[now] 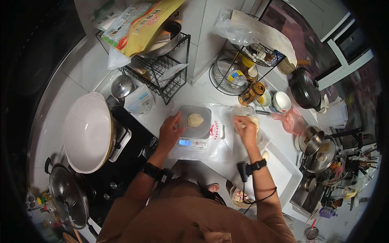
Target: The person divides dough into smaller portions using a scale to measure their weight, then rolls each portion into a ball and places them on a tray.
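Note:
A pale lump of dough [195,120] lies on the square grey platform of a digital kitchen scale [192,143], whose display is lit. My left hand [172,127] is at the platform's left edge with its fingers apart and nothing in it. A clear plastic bag [263,133] with more pale dough lies to the right of the scale. My right hand [245,127] is over this bag, thumb and fingertips close together; whether a bit of dough is between them cannot be told. Under the scale is a white plastic bag [223,148] with red print.
A white tray [296,174] stands at the right, near my forearm. Left are a black cooktop [127,170], a large white bowl [88,133] and a lidded wok [68,196]. Behind are wire racks [165,98], a can [251,93], small bowls [282,101] and a pink pan [293,121].

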